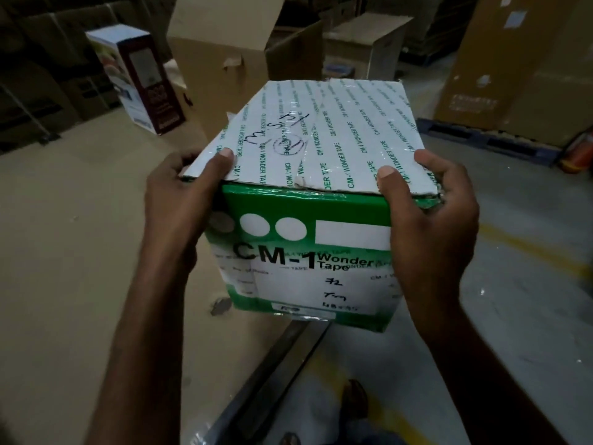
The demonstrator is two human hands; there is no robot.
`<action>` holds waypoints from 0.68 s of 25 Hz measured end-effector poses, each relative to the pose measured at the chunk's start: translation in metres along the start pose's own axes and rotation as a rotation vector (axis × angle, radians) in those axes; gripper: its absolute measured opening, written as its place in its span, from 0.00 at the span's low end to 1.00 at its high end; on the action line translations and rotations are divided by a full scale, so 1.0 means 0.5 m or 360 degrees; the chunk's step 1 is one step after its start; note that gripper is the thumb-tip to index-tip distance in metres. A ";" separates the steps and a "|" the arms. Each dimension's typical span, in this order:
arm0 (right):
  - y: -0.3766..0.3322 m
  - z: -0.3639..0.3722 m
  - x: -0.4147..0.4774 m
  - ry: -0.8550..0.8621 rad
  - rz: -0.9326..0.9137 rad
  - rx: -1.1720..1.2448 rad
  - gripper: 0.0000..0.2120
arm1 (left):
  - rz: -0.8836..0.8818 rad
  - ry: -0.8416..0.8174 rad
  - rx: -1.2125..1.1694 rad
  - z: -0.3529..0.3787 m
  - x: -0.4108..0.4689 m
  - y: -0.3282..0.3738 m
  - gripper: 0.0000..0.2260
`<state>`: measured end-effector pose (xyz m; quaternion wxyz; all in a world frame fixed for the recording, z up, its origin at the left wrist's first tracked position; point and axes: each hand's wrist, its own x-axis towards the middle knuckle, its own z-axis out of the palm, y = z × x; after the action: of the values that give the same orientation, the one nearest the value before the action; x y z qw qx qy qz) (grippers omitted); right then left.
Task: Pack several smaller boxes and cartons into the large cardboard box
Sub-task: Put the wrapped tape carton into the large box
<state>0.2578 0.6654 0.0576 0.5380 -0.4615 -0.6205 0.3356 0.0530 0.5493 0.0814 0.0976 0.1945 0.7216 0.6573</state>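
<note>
A green and white tape carton [308,200], its top sealed with printed white tape, hangs in the air in front of me. My left hand [179,200] grips its near left corner, thumb on the lid. My right hand [430,213] grips the near right corner, thumb also on the lid. Behind the carton stands the large open cardboard box [224,75], its flaps raised. Its inside is hidden from here.
A white and maroon product box [138,78] stands left of the large box on a flat cardboard-covered surface [64,236]. Tall brown cartons [519,65] rise at right on a blue pallet [481,142]. A red extinguisher [577,152] lies beyond. My shoe [354,399] shows below.
</note>
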 end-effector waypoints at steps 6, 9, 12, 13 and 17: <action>-0.073 -0.050 -0.126 -0.0187 -0.0050 0.0120 0.17 | 0.0070 0.0276 0.0133 -0.195 -0.162 0.058 0.10; -0.092 -0.055 -0.161 -0.0439 -0.0065 0.0297 0.17 | 0.0123 0.0495 0.0148 -0.260 -0.253 0.075 0.11; -0.105 -0.053 -0.197 -0.0686 -0.0151 0.0489 0.17 | 0.0156 0.0716 0.0094 -0.301 -0.345 0.075 0.15; -0.107 -0.051 -0.207 -0.0756 -0.0186 0.0523 0.16 | 0.0161 0.0800 0.0074 -0.310 -0.372 0.070 0.16; -0.099 -0.043 -0.242 -0.1099 -0.0315 0.0627 0.16 | 0.0222 0.1038 0.0070 -0.339 -0.481 0.031 0.16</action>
<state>0.2676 0.5336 0.0636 0.4059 -0.1480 -0.7298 0.5298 0.2059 0.2978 0.0891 -0.1880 0.0250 0.7138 0.6741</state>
